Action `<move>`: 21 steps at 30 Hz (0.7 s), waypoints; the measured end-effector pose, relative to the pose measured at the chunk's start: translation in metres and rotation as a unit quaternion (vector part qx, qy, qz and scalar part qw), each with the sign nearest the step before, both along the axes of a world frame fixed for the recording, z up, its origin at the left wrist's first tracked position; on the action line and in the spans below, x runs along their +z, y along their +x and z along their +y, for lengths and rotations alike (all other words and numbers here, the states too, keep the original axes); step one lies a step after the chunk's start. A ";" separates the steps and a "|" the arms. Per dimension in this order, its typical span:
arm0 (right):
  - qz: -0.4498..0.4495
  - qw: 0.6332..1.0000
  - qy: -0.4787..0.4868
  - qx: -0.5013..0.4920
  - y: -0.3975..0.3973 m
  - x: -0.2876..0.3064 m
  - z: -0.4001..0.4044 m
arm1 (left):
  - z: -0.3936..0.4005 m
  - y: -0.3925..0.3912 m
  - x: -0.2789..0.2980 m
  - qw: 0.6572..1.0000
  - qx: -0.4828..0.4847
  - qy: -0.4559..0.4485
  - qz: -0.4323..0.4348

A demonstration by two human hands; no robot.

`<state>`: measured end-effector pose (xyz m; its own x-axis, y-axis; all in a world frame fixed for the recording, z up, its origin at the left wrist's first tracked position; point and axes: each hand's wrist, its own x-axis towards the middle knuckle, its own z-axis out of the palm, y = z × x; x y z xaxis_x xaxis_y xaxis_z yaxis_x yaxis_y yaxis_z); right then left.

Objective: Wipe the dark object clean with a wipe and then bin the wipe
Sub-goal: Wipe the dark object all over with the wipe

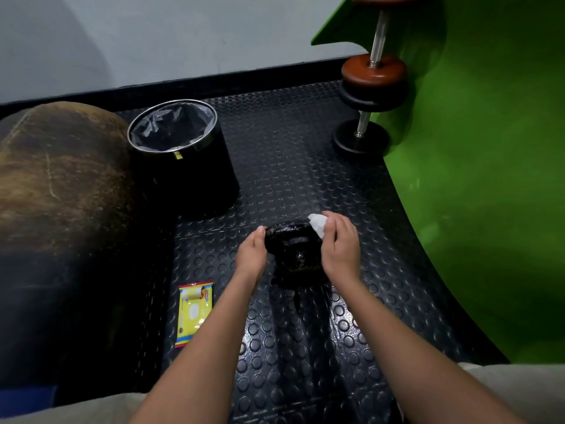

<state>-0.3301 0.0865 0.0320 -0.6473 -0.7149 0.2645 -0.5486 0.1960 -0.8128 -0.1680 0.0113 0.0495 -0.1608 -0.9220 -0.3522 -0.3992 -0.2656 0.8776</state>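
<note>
A dark, glossy kettlebell-like object (295, 252) stands on the studded black floor mat in front of me. My left hand (252, 255) holds its left side, thumb up against the handle. My right hand (339, 243) pinches a crumpled white wipe (318, 224) and holds it against the object's upper right end. A black round bin (183, 154) with a grey liner stands open to the back left, about a forearm's length from the object.
A yellow and red wipe pack (194, 313) lies flat on the mat left of my left forearm. A worn brown bolster (58, 185) fills the left side. Dumbbells (370, 99) lean at the back right against a green curved panel (489, 179).
</note>
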 end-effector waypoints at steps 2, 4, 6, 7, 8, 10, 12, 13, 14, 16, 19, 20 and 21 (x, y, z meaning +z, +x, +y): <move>-0.075 0.996 0.010 -0.042 0.002 0.003 -0.002 | 0.000 0.001 0.000 1.000 -0.002 0.002 -0.004; -0.180 0.980 0.021 -0.085 0.004 0.007 -0.004 | 0.000 0.001 -0.001 1.000 -0.002 0.005 -0.003; -0.301 0.944 0.046 -0.127 0.002 0.005 -0.007 | 0.000 0.000 -0.001 1.000 0.001 0.004 -0.002; -0.377 0.914 0.058 -0.135 -0.001 0.003 -0.009 | -0.001 0.000 -0.001 1.000 0.003 0.003 -0.004; -0.462 0.875 0.059 -0.132 -0.005 -0.001 -0.011 | 0.000 -0.001 0.000 1.000 0.004 0.001 -0.006; -0.573 0.807 0.064 -0.130 -0.008 -0.006 -0.012 | 0.001 -0.002 0.002 1.000 0.003 -0.005 0.000; -0.591 0.790 0.067 -0.146 -0.007 -0.004 -0.016 | 0.002 -0.002 0.003 1.000 0.000 -0.009 -0.002; -0.568 0.804 0.070 -0.164 -0.004 0.000 -0.018 | 0.002 -0.001 0.003 1.000 0.000 -0.009 -0.003; -0.522 0.829 0.072 -0.186 0.000 0.004 -0.020 | 0.001 -0.001 0.003 1.000 0.000 -0.008 -0.002; -0.395 0.891 0.065 -0.214 0.010 0.015 -0.020 | 0.000 -0.001 0.000 1.000 0.003 -0.003 0.002; -0.192 0.964 0.045 -0.176 0.021 0.021 -0.016 | -0.002 -0.002 -0.003 1.000 0.013 0.006 0.011; -0.119 0.981 0.044 -0.147 0.023 0.020 -0.015 | -0.002 -0.003 -0.003 1.000 0.017 0.003 0.015; -0.039 0.992 0.045 -0.109 0.025 0.018 -0.015 | -0.002 -0.003 -0.002 1.000 0.022 0.003 0.019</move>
